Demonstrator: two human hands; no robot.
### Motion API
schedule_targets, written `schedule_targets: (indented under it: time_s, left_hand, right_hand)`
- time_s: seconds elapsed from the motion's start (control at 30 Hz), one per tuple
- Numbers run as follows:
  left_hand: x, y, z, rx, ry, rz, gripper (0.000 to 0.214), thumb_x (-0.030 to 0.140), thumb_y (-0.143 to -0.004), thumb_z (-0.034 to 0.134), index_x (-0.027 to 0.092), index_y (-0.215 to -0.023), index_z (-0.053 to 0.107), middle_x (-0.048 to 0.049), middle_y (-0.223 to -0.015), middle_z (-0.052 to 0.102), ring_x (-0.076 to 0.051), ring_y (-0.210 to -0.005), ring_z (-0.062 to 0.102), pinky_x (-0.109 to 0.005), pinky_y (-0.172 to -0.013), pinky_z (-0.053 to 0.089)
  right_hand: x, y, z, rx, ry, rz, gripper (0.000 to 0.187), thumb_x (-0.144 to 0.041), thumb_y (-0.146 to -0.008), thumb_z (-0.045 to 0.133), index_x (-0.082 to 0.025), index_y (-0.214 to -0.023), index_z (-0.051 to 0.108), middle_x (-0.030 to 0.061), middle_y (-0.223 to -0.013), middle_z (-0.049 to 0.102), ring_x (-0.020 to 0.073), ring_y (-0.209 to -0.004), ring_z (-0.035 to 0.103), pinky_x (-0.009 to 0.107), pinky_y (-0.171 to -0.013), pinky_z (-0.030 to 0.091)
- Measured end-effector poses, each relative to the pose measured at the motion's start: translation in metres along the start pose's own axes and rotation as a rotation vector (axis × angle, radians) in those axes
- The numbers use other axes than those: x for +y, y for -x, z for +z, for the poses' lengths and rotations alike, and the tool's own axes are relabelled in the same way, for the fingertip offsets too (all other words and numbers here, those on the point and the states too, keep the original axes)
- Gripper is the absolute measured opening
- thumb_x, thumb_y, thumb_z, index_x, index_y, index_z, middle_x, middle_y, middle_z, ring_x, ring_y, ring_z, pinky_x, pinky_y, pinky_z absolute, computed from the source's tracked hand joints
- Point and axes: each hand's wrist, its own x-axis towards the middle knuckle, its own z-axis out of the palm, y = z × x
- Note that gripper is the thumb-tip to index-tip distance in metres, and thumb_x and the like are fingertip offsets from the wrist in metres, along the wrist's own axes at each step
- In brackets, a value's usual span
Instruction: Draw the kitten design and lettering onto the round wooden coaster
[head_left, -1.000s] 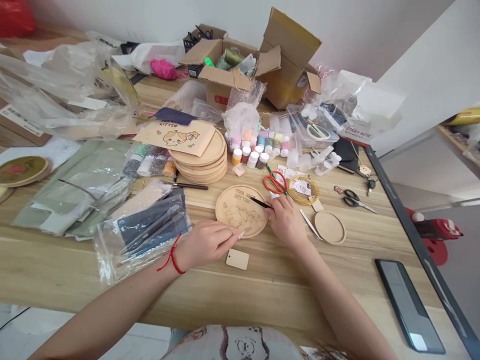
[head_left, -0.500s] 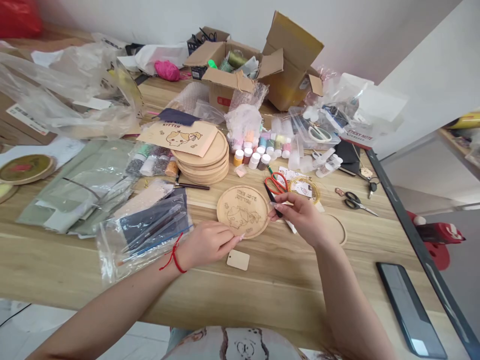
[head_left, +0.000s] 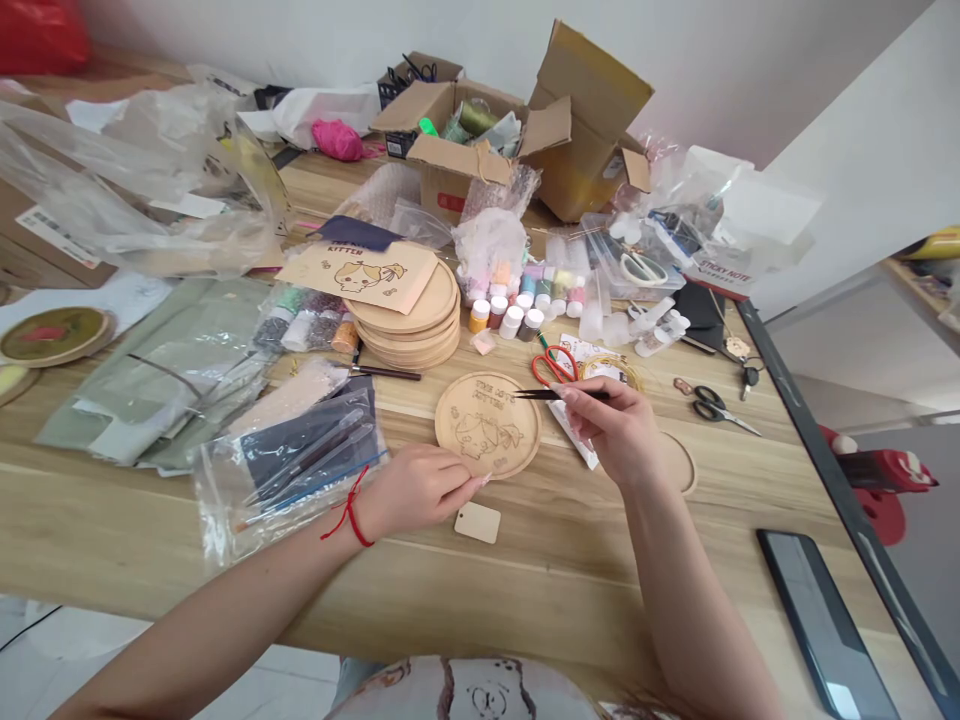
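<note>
A round wooden disc (head_left: 487, 425) with an engraved cartoon and lettering lies on the table in front of me. My right hand (head_left: 604, 430) holds a thin black-handled fine brush (head_left: 562, 395) level, just above the disc's upper right edge. My left hand (head_left: 416, 490), with a red string bracelet (head_left: 349, 518) on its wrist, has curled fingers touching the disc's lower rim. Below those fingers lies a small blank wooden tag (head_left: 478, 522), apart from my hand.
Stacked wooden discs (head_left: 405, 325) and paint pots (head_left: 510, 320) stand beyond the work. Red scissors (head_left: 555, 365) and gold wire (head_left: 611, 372) are close to my right hand. A bag of brushes (head_left: 289, 470) lies left; a phone (head_left: 825, 625) lies near the right table edge.
My right hand has lifted the brush off the disc and turned it from steeply tilted to level. My left hand and the disc have stayed nearly still.
</note>
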Motion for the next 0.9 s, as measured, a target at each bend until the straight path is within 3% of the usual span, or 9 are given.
schedule_targets:
  time_s: [0.13,0.27,0.4,0.57,0.67,0.8,0.9]
  left_hand:
    - [-0.001,0.001,0.001,-0.002,-0.052,0.031,0.034,0.025,-0.097,0.05,0.019,-0.067,0.063,-0.0001,-0.063,0.063,-0.011,-0.057,0.056,-0.025,-0.058,0.039]
    - [-0.002,0.001,0.001,0.008,-0.035,0.031,0.034,0.025,-0.097,0.05,0.019,-0.066,0.062,-0.0003,-0.063,0.062,-0.011,-0.057,0.055,-0.025,-0.057,0.038]
    - [-0.003,0.001,0.002,-0.01,-0.027,0.005,0.037,0.027,-0.098,0.048,0.019,-0.065,0.062,-0.0005,-0.062,0.062,-0.011,-0.056,0.055,-0.025,-0.057,0.039]
    - [-0.005,0.001,0.003,-0.027,-0.09,0.021,0.038,0.028,-0.099,0.047,0.019,-0.065,0.062,-0.0006,-0.06,0.061,-0.011,-0.057,0.055,-0.026,-0.057,0.037]
    - [-0.006,0.001,0.003,-0.026,-0.119,0.053,0.037,0.026,-0.098,0.048,0.019,-0.064,0.06,0.0,-0.061,0.061,-0.012,-0.057,0.055,-0.028,-0.057,0.036]
    - [-0.006,0.001,0.004,-0.02,-0.154,0.068,0.037,0.026,-0.098,0.048,0.019,-0.063,0.059,0.0005,-0.059,0.06,-0.012,-0.056,0.054,-0.027,-0.056,0.036]
    - [-0.006,0.001,0.004,-0.023,-0.14,0.051,0.037,0.027,-0.098,0.048,0.019,-0.064,0.059,-0.0001,-0.06,0.06,-0.012,-0.057,0.055,-0.026,-0.057,0.036]
  right_hand:
    - [0.012,-0.004,0.006,0.042,-0.143,-0.006,0.033,-0.043,-0.063,0.085,-0.021,-0.064,0.062,-0.0046,-0.052,0.056,0.0069,-0.042,0.044,0.021,-0.037,0.034]
    - [0.031,-0.007,0.015,0.097,-0.091,0.025,0.041,-0.059,-0.073,0.072,-0.022,-0.07,0.054,-0.0033,-0.056,0.06,0.0086,-0.037,0.046,0.022,-0.031,0.031]
    - [0.042,-0.008,0.025,0.006,-0.029,0.07,0.047,-0.069,-0.079,0.06,-0.024,-0.074,0.049,-0.0002,-0.057,0.065,0.0134,-0.037,0.055,0.026,-0.032,0.042]
    - [0.054,-0.008,0.03,-0.04,-0.005,0.064,0.048,-0.056,-0.065,0.08,-0.025,-0.082,0.047,0.0003,-0.068,0.071,0.0196,-0.051,0.067,0.034,-0.049,0.057]
    - [0.066,-0.007,0.028,0.002,0.151,-0.014,0.042,-0.052,-0.066,0.08,-0.023,-0.081,0.053,0.0007,-0.067,0.07,0.0185,-0.051,0.064,0.033,-0.05,0.054]
    - [0.078,-0.004,0.025,0.114,0.509,-0.265,0.029,-0.047,-0.077,0.072,-0.021,-0.079,0.061,0.0032,-0.07,0.069,0.0177,-0.059,0.061,0.032,-0.057,0.051]
    - [0.081,-0.001,0.025,0.105,0.625,-0.37,0.023,-0.043,-0.083,0.066,-0.021,-0.079,0.061,0.0041,-0.072,0.069,0.0181,-0.062,0.06,0.032,-0.059,0.05]
